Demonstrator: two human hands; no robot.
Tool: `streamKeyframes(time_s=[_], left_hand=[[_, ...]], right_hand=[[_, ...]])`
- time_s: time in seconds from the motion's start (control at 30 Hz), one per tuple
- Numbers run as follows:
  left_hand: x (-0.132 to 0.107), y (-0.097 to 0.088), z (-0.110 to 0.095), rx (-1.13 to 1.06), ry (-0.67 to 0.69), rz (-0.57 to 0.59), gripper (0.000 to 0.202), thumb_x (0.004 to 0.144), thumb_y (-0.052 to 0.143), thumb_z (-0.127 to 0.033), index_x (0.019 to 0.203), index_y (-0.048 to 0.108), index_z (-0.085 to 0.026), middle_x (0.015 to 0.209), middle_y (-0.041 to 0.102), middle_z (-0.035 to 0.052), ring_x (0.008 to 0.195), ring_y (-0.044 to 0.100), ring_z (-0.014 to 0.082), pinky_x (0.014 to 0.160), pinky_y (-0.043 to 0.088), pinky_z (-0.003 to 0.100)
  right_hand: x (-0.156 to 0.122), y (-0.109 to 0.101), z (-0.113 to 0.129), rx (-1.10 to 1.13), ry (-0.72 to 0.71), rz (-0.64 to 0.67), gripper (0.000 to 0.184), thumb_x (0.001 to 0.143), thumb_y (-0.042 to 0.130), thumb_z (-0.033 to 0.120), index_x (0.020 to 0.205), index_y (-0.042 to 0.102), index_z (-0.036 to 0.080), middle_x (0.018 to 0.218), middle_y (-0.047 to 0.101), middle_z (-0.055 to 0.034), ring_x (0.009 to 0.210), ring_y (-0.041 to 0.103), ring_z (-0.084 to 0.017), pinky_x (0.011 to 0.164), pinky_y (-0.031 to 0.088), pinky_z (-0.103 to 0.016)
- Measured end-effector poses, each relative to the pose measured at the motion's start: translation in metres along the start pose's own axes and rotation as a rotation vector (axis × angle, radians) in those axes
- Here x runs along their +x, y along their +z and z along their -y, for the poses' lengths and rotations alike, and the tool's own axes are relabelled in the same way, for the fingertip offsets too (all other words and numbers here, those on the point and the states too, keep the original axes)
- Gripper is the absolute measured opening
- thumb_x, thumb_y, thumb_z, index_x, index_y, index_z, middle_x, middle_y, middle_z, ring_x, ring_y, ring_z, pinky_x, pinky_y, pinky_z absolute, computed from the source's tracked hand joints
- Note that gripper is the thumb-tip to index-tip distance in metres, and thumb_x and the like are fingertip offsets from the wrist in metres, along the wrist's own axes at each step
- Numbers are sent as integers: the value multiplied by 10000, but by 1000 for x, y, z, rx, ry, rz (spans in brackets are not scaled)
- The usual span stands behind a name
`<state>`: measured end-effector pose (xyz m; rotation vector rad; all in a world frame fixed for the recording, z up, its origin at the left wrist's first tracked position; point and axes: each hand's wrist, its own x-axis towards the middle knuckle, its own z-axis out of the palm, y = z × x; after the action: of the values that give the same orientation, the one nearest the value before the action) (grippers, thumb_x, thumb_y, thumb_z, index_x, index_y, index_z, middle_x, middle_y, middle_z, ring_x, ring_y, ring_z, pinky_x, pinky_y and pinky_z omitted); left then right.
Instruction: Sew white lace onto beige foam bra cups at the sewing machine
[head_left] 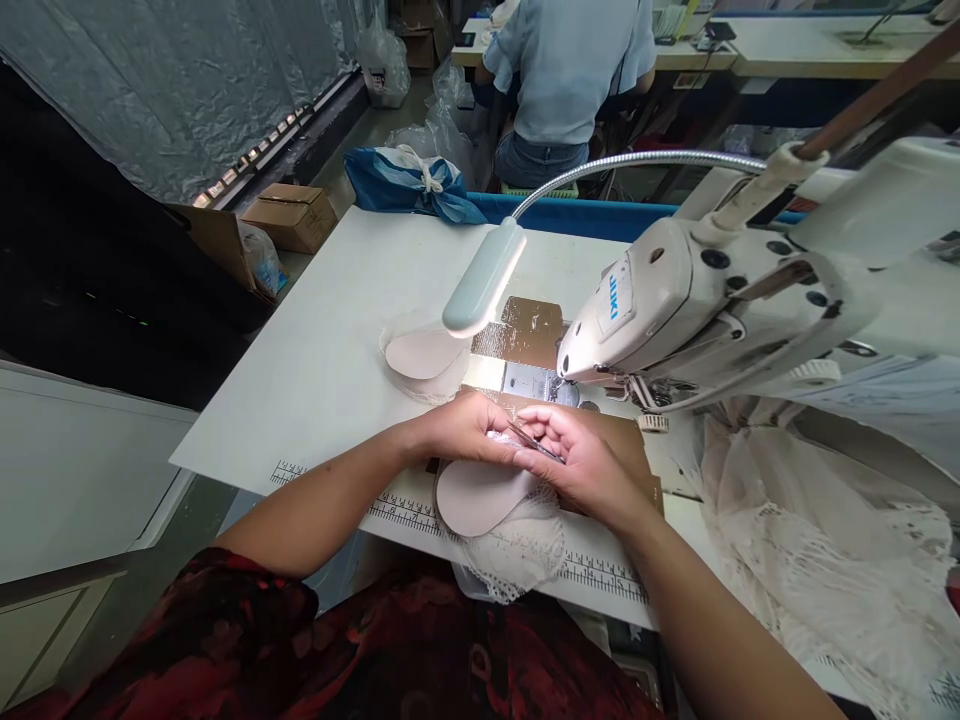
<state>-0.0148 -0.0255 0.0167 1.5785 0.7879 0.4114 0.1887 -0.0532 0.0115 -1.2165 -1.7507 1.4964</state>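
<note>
My left hand (469,425) is closed on the edge of a lace piece with a pale, rounded bra cup (484,500). The cup and its cream lace (525,550) hang over the table's front edge. Close against it, my right hand (581,460) is curled around a slim metal tool that looks like thread snips (538,442), its tip pointing toward the left hand. Fingers hide much of the tool and the held fabric edge. Another pale cup with lace trim (427,355) lies flat on the table, beyond my left hand.
A white sewing machine (637,300) stands at the right, its needle area lit by a bendable lamp (484,280). Sheer cream lace fabric (795,530) is heaped at the right. Brown board (532,330) covers part of the white table (300,370). A co-worker (574,70) sits ahead.
</note>
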Motion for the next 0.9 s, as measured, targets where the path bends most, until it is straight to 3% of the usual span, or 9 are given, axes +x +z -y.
streamKeyframes(time_s=[0.1,0.27,0.47,0.7,0.8,0.9], left_hand=[[-4,-7,-3,17,-30,84,252,754,692,-351,837,677,-114,695,559,-5,629,479,97,533,346,186],[-9,-15,-8,-28,-105,54,188,759,689,-298,785,650,-116,643,530,-30,551,429,61,507,331,173],[-8,-9,-6,-63,-86,48,269,777,680,-371,803,689,-104,677,564,6,615,468,89,539,345,190],[-6,-4,-7,-62,-67,64,334,787,660,-407,675,618,-96,593,432,-27,550,364,68,487,268,193],[-3,-1,-3,-15,-35,57,311,788,650,-397,701,632,-99,614,475,-18,566,402,77,505,307,196],[-1,2,0,51,6,-7,250,779,654,-362,750,643,-113,671,538,-7,622,464,93,553,357,201]], right_hand=[[1,-1,-3,-53,33,47,295,799,650,422,1005,633,212,915,670,-39,842,620,-200,733,512,-322],[0,-5,-6,-118,23,47,245,827,606,445,838,645,203,776,625,-18,721,569,-172,641,470,-296],[-2,-8,-6,50,24,21,357,819,602,482,1045,593,205,889,643,-42,746,593,-172,649,488,-301],[-1,-11,-2,-109,-52,69,265,845,586,445,935,659,207,811,639,-27,704,564,-157,622,458,-283],[1,-5,1,-109,-67,-4,237,865,564,425,882,656,207,847,656,-35,751,585,-166,665,467,-293],[3,1,2,35,-18,-37,295,811,628,437,1001,605,212,871,650,-33,779,604,-180,662,487,-299]])
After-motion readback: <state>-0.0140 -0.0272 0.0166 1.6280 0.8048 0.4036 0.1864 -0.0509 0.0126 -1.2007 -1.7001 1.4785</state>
